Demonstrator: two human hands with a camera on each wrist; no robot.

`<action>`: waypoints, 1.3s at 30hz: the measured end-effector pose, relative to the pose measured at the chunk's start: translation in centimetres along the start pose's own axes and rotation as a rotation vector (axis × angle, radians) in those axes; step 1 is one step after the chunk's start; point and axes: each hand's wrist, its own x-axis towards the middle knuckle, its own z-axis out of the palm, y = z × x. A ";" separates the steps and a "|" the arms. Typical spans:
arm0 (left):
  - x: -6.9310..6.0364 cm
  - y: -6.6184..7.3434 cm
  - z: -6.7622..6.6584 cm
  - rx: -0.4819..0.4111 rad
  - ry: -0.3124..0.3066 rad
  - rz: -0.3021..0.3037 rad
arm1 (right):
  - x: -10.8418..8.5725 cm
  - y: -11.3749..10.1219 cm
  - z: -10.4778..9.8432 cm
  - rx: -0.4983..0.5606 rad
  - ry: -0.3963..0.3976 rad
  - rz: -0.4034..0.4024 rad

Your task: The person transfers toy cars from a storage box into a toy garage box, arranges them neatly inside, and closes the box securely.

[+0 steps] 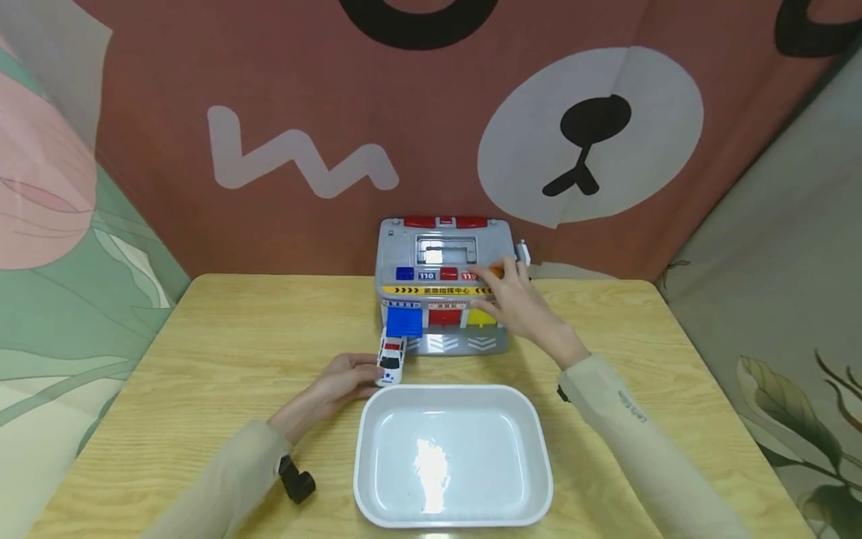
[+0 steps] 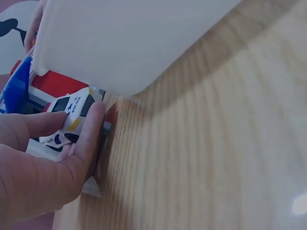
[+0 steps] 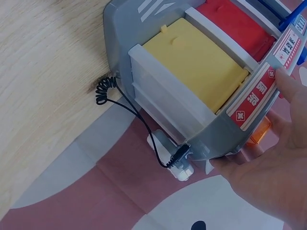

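Note:
A grey toy police and rescue garage (image 1: 441, 340) stands at the back of the table, with a blue door (image 1: 404, 323) raised and a red door (image 1: 445, 317) and yellow door (image 3: 196, 62) down. My left hand (image 1: 346, 378) pinches a white toy police car (image 1: 391, 361) between thumb and fingers. The car's far end lies at the opening under the blue door; its front with stars points toward me. My right hand (image 1: 521, 299) grips the garage's right upper edge, its fingers about the orange button (image 3: 259, 130) on top. Its fingertips are partly hidden.
A white rectangular tray (image 1: 453, 522) lies in front of the garage, close to my left hand. A small white handset (image 3: 170, 155) on a coiled black cord (image 3: 106, 91) hangs at the garage's side. A printed curtain (image 1: 303, 239) stands behind the table.

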 end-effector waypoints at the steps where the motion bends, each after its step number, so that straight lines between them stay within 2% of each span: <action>1: 0.2 0.0 0.2 -0.004 0.004 -0.003 | 0.0 0.0 0.0 0.001 0.001 -0.001; 5: 1.0 0.3 0.9 -0.041 -0.009 -0.010 | -0.2 -0.1 -0.1 0.002 -0.010 0.001; 9: 1.5 0.6 1.3 -0.115 -0.019 -0.030 | -0.2 -0.2 -0.2 -0.005 -0.016 -0.004; 14: 1.9 0.8 1.7 -0.189 -0.001 -0.046 | 0.0 -0.3 -0.2 -0.007 -0.009 -0.017; 20: 2.1 0.7 2.0 -0.233 -0.002 -0.025 | -0.1 -0.2 -0.2 -0.007 -0.006 -0.014; 24: 2.0 0.8 2.3 -0.239 -0.005 -0.007 | -0.1 -0.2 -0.1 -0.013 -0.005 -0.018; 27: 2.1 0.8 2.5 -0.232 0.018 -0.006 | -0.1 -0.1 0.0 -0.012 -0.004 -0.021; 33: 2.6 0.5 2.6 -0.212 0.103 -0.058 | 0.0 0.1 0.0 -0.005 0.003 -0.023; 39: 2.8 0.0 2.4 -0.151 0.099 -0.079 | 0.1 0.2 0.0 0.005 0.006 -0.012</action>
